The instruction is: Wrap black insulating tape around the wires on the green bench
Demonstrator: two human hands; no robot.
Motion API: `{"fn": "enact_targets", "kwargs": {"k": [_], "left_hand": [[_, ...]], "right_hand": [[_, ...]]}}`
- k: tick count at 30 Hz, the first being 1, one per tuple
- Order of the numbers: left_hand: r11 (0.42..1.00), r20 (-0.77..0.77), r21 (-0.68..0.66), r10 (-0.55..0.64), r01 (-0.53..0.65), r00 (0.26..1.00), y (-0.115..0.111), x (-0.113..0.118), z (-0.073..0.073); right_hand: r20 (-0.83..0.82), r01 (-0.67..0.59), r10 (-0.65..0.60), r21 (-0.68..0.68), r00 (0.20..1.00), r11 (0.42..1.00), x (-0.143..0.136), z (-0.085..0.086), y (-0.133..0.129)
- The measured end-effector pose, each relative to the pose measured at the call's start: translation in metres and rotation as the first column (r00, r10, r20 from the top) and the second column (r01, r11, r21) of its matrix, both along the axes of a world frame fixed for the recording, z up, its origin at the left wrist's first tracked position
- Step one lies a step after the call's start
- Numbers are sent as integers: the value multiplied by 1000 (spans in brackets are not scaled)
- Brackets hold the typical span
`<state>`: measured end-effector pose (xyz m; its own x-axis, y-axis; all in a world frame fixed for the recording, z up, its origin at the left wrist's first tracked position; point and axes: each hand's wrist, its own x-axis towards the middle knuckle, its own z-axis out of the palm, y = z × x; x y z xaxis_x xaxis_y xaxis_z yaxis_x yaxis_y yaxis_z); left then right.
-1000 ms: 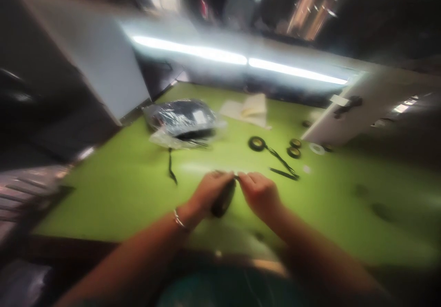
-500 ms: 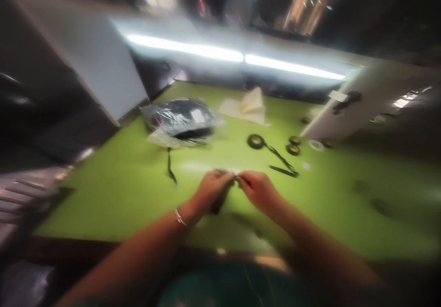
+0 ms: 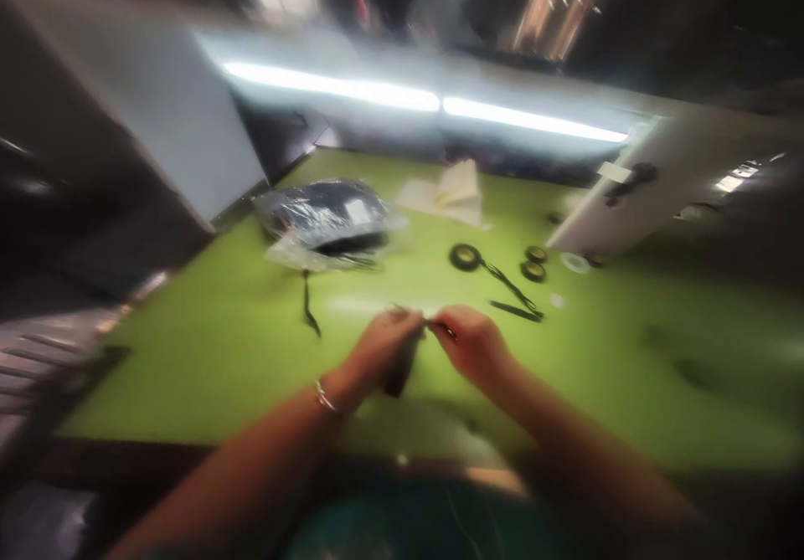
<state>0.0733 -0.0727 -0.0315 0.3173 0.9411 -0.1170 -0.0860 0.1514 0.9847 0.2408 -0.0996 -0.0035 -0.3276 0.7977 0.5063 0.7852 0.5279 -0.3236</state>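
Above the near middle of the green table point(image 3: 219, 351), my left hand point(image 3: 390, 336) is closed in a pinch on a dark, flat strip-like piece point(image 3: 398, 374), which hangs below the fingers. My right hand point(image 3: 471, 340) meets it fingertip to fingertip, pinched on a thin dark end that runs between the two hands. Blur and the fingers hide the exact kind of this piece. Beyond my right hand lie a roll of black tape point(image 3: 466, 258) and a folded black cord point(image 3: 512, 288).
A clear plastic bag point(image 3: 330, 217) with dark goods lies at the back left, with a black strap point(image 3: 308, 305) before it. Behind are pale paper point(image 3: 458, 196), small tape rolls point(image 3: 533, 270) and a white ring point(image 3: 575, 263). Upright panels point(image 3: 182, 133) flank the table.
My right hand has turned slightly, and a small dark bit shows at its fingers. Both hands stay together at nearly the same spot. The view has shifted a little.
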Motion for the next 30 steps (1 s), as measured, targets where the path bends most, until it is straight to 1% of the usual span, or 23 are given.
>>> {"fn": "enact_targets", "kwargs": {"k": [3, 4, 5, 7, 9, 10, 12, 14, 16, 18, 19, 21, 23, 25, 27, 30], "left_hand": [[999, 28, 35, 1, -2, 1000, -1, 1, 1], [998, 26, 55, 5, -7, 1000, -1, 1, 1], [997, 18, 79, 10, -11, 1000, -1, 1, 2], [989, -26, 147, 16, -12, 1000, -1, 0, 4], [972, -98, 233, 14, 9, 995, -1, 0, 7], [961, -136, 277, 17, 21, 991, -1, -1, 8], [941, -189, 335, 18, 48, 982, -2, -1, 10], [941, -180, 332, -7, 67, 984, -1, -1, 10], [960, -122, 271, -38, 70, 992, -1, -1, 8], [979, -68, 194, -45, 57, 997, 0, -1, 5], [986, -53, 161, -39, 47, 998, 0, 0, 3], [994, -36, 106, -36, 39, 999, 0, 0, 1], [998, -10, 51, -41, 41, 999, 0, 0, 0], [999, 20, 0, -40, 40, 999, -1, -1, 0], [998, 46, -35, -47, 49, 998, 0, -2, 0], [998, 80, -21, -58, 60, 995, 1, -2, 0]], "right_hand": [[93, 37, -44, 77, 995, 996, 0, 1, -1], [93, 40, -46, 72, 995, 997, 0, 2, -1], [67, 33, -36, 37, 997, 999, 0, 2, -1], [-60, -16, 9, -118, 998, 993, 2, 4, 1], [-181, -97, 43, -301, 983, 949, 4, 6, 3], [-205, -128, 53, -372, 977, 919, 5, 7, 4], [-202, -151, 63, -456, 977, 877, 7, 10, 5], [-226, -170, 59, -508, 972, 844, 7, 12, 6], [-312, -208, 32, -549, 950, 810, 6, 15, 6], [-382, -226, -11, -568, 924, 791, 5, 15, 6], [-397, -217, -29, -561, 918, 799, 4, 15, 6], [-377, -163, -41, -494, 925, 854, 3, 12, 5], [-315, -100, -27, -382, 949, 919, 3, 8, 4], [-244, -53, -16, -272, 970, 961, 1, 5, 2], [-193, -27, -11, -197, 981, 980, 0, 2, 1], [-157, -18, -4, -134, 988, 991, -2, 0, -1]]}}
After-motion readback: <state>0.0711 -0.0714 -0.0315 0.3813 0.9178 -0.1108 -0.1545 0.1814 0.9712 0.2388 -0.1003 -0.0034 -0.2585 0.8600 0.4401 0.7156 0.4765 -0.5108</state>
